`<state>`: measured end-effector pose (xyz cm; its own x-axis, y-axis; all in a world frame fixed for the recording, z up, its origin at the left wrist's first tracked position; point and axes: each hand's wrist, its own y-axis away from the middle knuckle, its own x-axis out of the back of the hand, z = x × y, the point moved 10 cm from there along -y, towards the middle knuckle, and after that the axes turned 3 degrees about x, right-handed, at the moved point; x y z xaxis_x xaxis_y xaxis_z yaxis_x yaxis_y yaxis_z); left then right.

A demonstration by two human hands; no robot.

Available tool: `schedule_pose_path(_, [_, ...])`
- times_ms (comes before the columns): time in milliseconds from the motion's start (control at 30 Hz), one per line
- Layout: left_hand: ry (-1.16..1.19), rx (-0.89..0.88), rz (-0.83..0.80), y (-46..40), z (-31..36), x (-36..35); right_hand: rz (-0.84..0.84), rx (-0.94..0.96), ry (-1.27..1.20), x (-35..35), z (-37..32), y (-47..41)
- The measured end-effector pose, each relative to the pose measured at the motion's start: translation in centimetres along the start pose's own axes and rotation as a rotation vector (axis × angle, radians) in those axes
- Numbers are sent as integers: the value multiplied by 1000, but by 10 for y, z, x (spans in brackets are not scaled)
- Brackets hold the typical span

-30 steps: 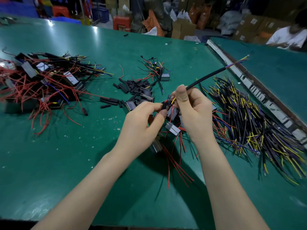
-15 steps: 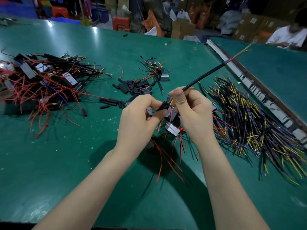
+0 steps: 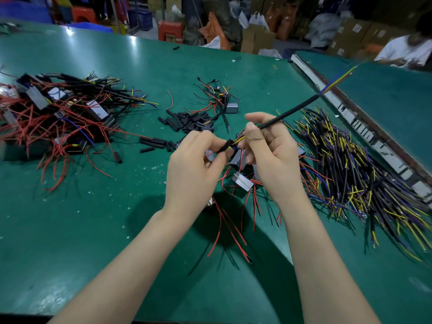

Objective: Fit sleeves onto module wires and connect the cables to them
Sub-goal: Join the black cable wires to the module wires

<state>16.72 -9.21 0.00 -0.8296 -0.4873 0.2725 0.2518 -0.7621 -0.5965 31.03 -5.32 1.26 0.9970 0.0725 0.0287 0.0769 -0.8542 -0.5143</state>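
At the centre of the frame both hands meet above a green tabletop (image 3: 70, 230). The left hand (image 3: 194, 174) pinches a short black sleeve (image 3: 225, 146) between thumb and fingertips, its other fingers curled. The right hand (image 3: 273, 157) grips a black cable (image 3: 292, 112) that runs from under its thumb up toward the upper right, where its yellow and blue cores fan out. The cable's near yellow and blue ends meet the sleeve's mouth between the two thumbs. Just below the hands lies a grey module (image 3: 243, 181) with red wires trailing toward the lower centre; more modules sit partly hidden behind the right hand. A heap of cut cables (image 3: 364, 178) fills the right side, a tangle of finished modules (image 3: 65, 115) the left, and loose sleeves (image 3: 187, 120) lie scattered above the left hand, beside another small module (image 3: 231, 107). A metal strip (image 3: 350, 118) with dark markings, too blurred to read, divides this tabletop from the next. Cartons (image 3: 355, 31) at the top right carry white labels, also unreadable. A person (image 3: 406, 50) in white sits at the far upper right.
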Motion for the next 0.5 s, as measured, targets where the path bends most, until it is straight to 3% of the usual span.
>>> schedule_pose_path(267, [8,6,49,3,-5,10,-66,12,148,1,1,0])
schedule_pose_path(500, [-54,-71,23,3,-3,9,-176,-33,115,-8,9,2])
